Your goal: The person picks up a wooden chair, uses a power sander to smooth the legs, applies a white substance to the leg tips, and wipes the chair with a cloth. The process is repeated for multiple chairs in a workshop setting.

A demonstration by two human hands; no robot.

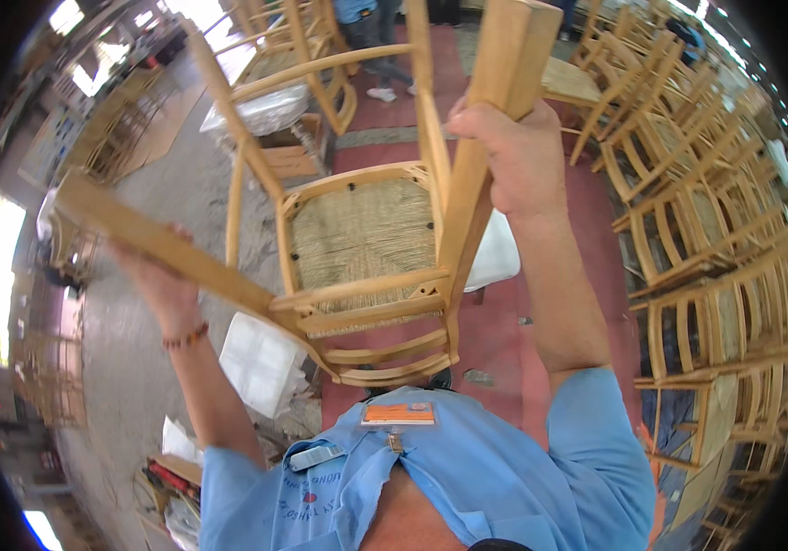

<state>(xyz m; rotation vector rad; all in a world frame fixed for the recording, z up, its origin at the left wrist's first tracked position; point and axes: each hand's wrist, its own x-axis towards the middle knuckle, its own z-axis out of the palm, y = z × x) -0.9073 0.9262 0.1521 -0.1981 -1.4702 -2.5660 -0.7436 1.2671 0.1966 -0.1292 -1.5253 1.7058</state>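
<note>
A light wooden chair [364, 300] with a woven seat [362, 220] is raised in front of my body, tilted so that its legs point up and outward. Corner blocks and small dark spots show on the seat's frame. Curved slats [394, 360] of the chair lie close to my chest. My right hand [521, 161] is wrapped round the thick leg at the right, thumb across its near face. My left hand [157, 283] grips the leg at the left from below; that leg hides part of its fingers.
Many similar chairs [711, 266] stand in rows on the right. A wrapped white stool or pad [261, 365] is at left, and another white seat [493, 254] behind the chair. Ahead stand a cardboard box [291, 151] and a person [371, 46] on the red floor strip [568, 303].
</note>
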